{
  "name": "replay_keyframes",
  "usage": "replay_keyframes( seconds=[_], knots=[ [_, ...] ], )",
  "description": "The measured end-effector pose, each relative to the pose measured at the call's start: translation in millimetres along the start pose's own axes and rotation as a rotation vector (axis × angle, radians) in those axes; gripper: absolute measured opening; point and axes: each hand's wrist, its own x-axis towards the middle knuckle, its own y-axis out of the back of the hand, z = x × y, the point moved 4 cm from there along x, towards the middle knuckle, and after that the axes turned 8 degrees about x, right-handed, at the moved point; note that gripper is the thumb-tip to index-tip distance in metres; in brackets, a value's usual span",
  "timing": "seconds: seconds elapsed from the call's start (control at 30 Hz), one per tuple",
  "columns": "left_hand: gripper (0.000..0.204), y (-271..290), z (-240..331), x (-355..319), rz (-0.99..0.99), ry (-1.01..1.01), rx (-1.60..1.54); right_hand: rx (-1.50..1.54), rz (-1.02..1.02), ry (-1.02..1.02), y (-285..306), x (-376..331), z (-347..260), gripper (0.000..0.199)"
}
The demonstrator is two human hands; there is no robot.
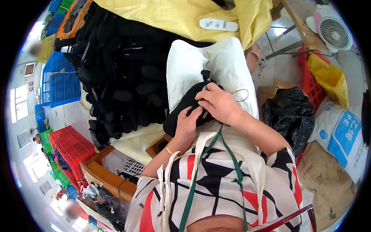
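A black cloth shoe (178, 112) lies over the white cloth (232, 62) on my lap, its rounded end toward the lower left and a small black tab (206, 73) at its upper end. My left hand (188, 124) grips the near side of the shoe, fingers bent against the fabric. On its upper side, my right hand (218, 101) is closed in a pinch close to the left fingertips; whatever is pinched there is too small to make out. A thin dark loop (244, 94), like thread or wire, sticks out to the right of that hand.
A big heap of black shoes (127, 77) fills the left side. Behind lies yellow sheeting (162, 15) with a white insole-shaped piece (218, 24). At right are a black plastic bag (290, 114), a printed sack (340, 131) and a fan (334, 31). A wooden drawer (102, 176) stands lower left.
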Motion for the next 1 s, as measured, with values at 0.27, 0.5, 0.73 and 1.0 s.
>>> replay_keyframes(
  seconds=[0.27, 0.5, 0.73, 1.0],
  knots=[
    [0.044, 10, 1, 12, -0.055, -0.149, 0.346, 0.748, 0.182, -0.363, 19, 11, 16, 0.013],
    [0.046, -2, 80, 40, -0.257, -0.441, 0.956, 1.168, 0.517, -0.189, 142, -35, 34, 0.005],
    [0.039, -66, 74, 60, -0.688, -0.391, 1.359, 0.668, 1.651, 0.345, 317, -179, 73, 0.021],
    [0.033, -71, 70, 40, -0.432, -0.587, 1.199, 0.696, 1.392, 0.188, 248, -173, 125, 0.01]
  ],
)
